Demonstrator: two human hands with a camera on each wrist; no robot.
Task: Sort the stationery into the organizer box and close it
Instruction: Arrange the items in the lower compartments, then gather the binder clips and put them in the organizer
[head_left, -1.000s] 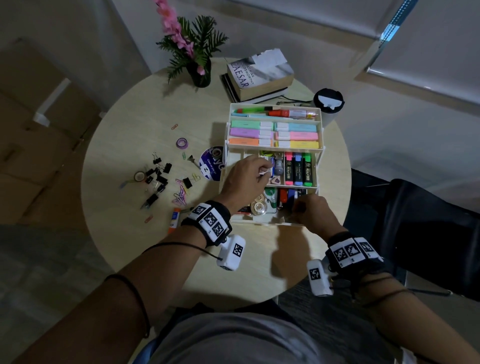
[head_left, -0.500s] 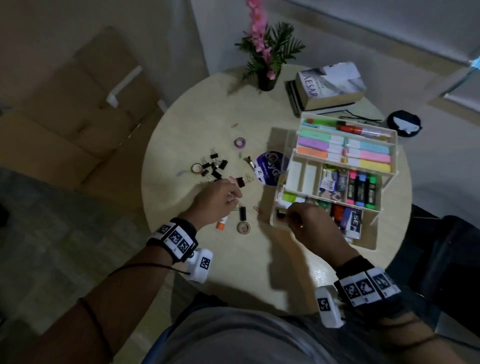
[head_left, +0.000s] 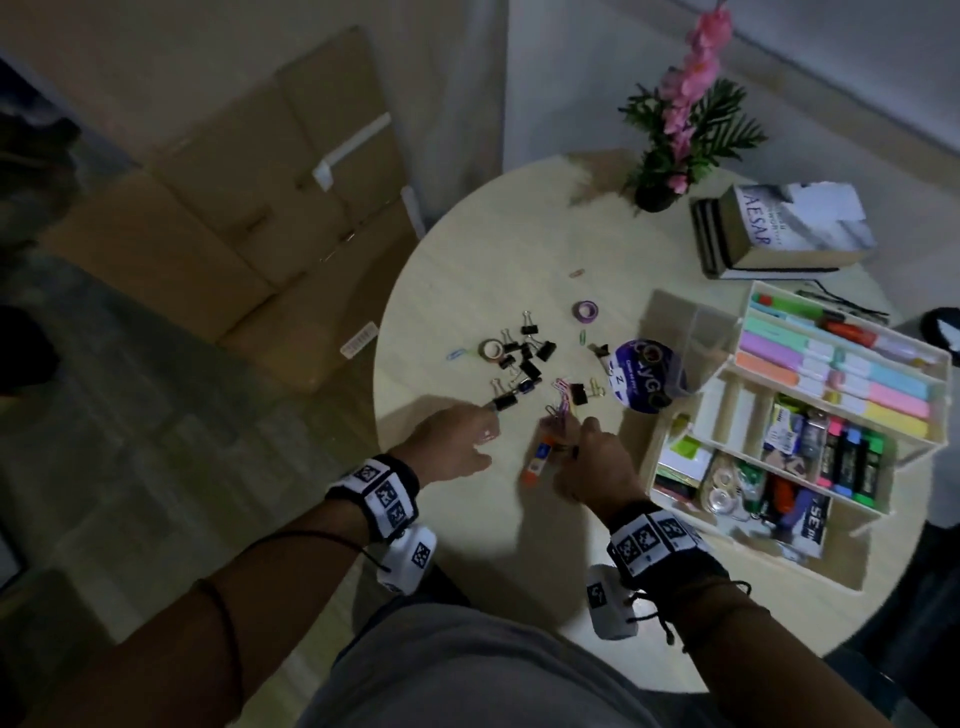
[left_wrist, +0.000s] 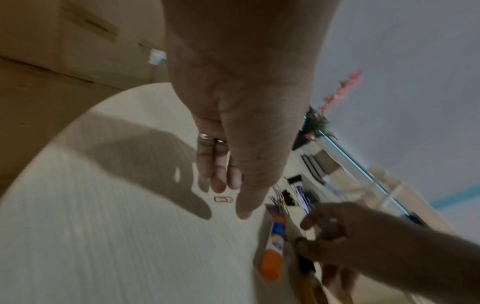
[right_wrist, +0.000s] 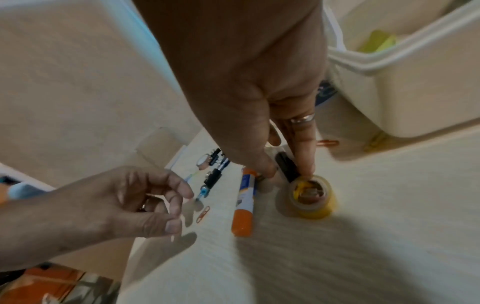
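Note:
The white tiered organizer box (head_left: 730, 364) stands open on the right of the round table, full of highlighters, markers and tape. Black binder clips (head_left: 519, 356), coloured paper clips (head_left: 560, 402) and an orange-capped glue stick (head_left: 536, 462) lie loose to its left. My right hand (head_left: 576, 447) reaches down beside the glue stick (right_wrist: 244, 201). Its thumb and a finger pinch a black binder clip (right_wrist: 285, 165), and the fingertip touches a yellow tape roll (right_wrist: 313, 198). My left hand (head_left: 485, 434) hovers with relaxed fingers, holding nothing, over an orange paper clip (left_wrist: 223, 199).
A round purple tin (head_left: 644, 374), small tape rolls (head_left: 586, 310) and a stray paper clip (head_left: 575, 273) lie further back. A potted flower (head_left: 675, 135) and stacked books (head_left: 779, 234) stand at the far edge. Cardboard boxes (head_left: 234, 223) sit on the floor to the left.
Both hands have left the organizer box and moved left to the loose items. The left hand went from a middle compartment to the clips, and the right hand followed to the glue stick.

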